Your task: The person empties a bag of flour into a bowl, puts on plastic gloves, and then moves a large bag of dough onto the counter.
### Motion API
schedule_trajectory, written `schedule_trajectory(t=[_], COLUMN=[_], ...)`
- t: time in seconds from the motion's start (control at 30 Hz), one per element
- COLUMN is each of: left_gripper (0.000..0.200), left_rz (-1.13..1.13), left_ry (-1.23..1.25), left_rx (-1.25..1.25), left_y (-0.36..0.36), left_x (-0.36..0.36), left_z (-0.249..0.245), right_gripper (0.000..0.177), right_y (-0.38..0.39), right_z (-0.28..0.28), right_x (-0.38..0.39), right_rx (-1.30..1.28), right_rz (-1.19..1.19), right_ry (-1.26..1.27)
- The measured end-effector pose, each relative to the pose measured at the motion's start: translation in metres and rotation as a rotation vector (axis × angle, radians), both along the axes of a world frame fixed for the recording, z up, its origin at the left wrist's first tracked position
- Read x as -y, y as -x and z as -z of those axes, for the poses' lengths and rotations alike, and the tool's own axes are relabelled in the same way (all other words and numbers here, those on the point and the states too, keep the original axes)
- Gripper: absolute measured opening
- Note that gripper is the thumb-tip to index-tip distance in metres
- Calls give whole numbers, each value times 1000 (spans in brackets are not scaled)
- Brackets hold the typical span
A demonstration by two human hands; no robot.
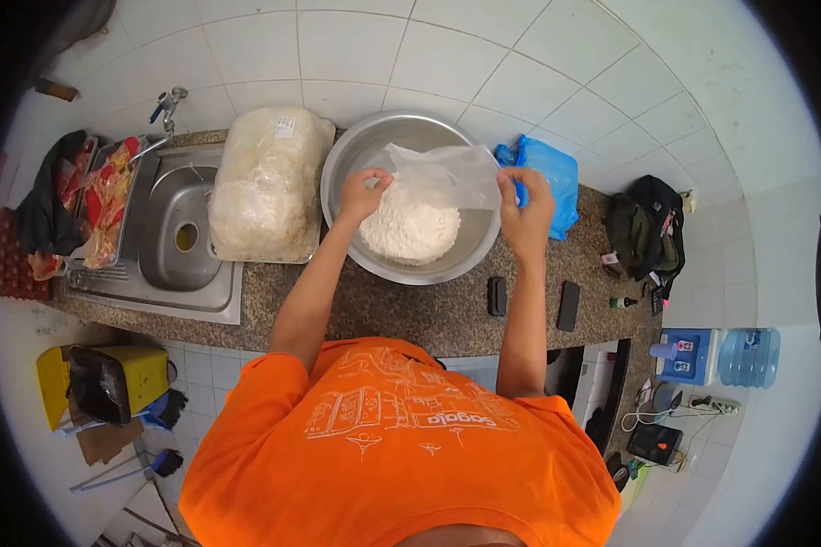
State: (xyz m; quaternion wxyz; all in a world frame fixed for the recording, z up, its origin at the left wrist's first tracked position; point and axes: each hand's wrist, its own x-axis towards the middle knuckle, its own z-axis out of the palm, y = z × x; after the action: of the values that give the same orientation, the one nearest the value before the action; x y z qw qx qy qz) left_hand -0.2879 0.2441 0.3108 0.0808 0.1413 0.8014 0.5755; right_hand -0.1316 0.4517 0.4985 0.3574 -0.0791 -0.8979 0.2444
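A wide metal bowl stands on the granite counter against the tiled wall, with a heap of white powder in it. Above the powder, a clear plastic bag is stretched between my two hands. My left hand pinches the bag's left end over the bowl's left part. At the bowl's right rim, my right hand grips the other end between thumb and fingers. The bag looks flat, and its lower edge hangs over the powder.
A large plastic-wrapped block sits left of the bowl, beside a steel sink. Right of the bowl lies a blue bag. Two dark objects lie near the counter's front edge. A dark backpack is farther right.
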Motion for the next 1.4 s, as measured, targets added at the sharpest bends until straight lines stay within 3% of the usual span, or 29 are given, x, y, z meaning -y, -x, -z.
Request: schedule_trajectory(t=[0.03, 0.1, 0.17, 0.27, 0.3, 0.33, 0.4, 0.6, 0.77, 0.97, 1.17, 1.2, 1.23, 1.4], left_gripper=[22, 23, 23, 24, 23, 23, 21, 14, 12, 7, 11, 11, 11, 11], left_rz=[-58, -99, -142, -91, -20, 50, 95, 222, 189, -101, -407, -504, -594, -954], left_ry=[-62, -86, -110, -162, -150, -138, -142, -25, 54, 118, 220, 203, 187, 315], left_rx=[-38, -70, -101, -71, -177, -282, -271, -471, -564, -685, -504, -572, -644, -509], left_y=[5, 6, 3, -3, -4, -6, -9, -44, -82, -115, -180, -190, -204, -276], left_x=[-2, -3, -5, -18, -26, -36, -58, -94, -67, 70, 277, 318, 360, 571], left_z=[-3, -10, -26, -59, -69, -78, -99, -173, -191, -206, -213, -202, -195, -129], right_gripper=[11, 13, 14, 15, 16, 16, 20, 24, 32, 51, 56, 44, 44, 21], right_y=[-3, -28, -59, -99, -112, -123, -137, -139, -124, -108, -84, -78, -72, -62], right_z=[5, 25, 48, 94, 110, 126, 155, 199, 208, 198, 167, 164, 164, 189], right_x=[-8, -22, -48, -58, -60, -60, -56, -30, 1, 74, 231, 268, 303, 495], right_rx=[-9, 30, 36, -30, -103, -100, -190, -316, -291, -68, 319, 385, 428, 889], right_rz=[-2, 111, 152, 198, 206, 206, 176, 65, -71, -383, -664, -694, -740, -782], right_ry=[-1, 420, 568, 875, 1036, 1039, 1320, 1721, 1904, 1920, 1889, 1890, 1874, 1714])
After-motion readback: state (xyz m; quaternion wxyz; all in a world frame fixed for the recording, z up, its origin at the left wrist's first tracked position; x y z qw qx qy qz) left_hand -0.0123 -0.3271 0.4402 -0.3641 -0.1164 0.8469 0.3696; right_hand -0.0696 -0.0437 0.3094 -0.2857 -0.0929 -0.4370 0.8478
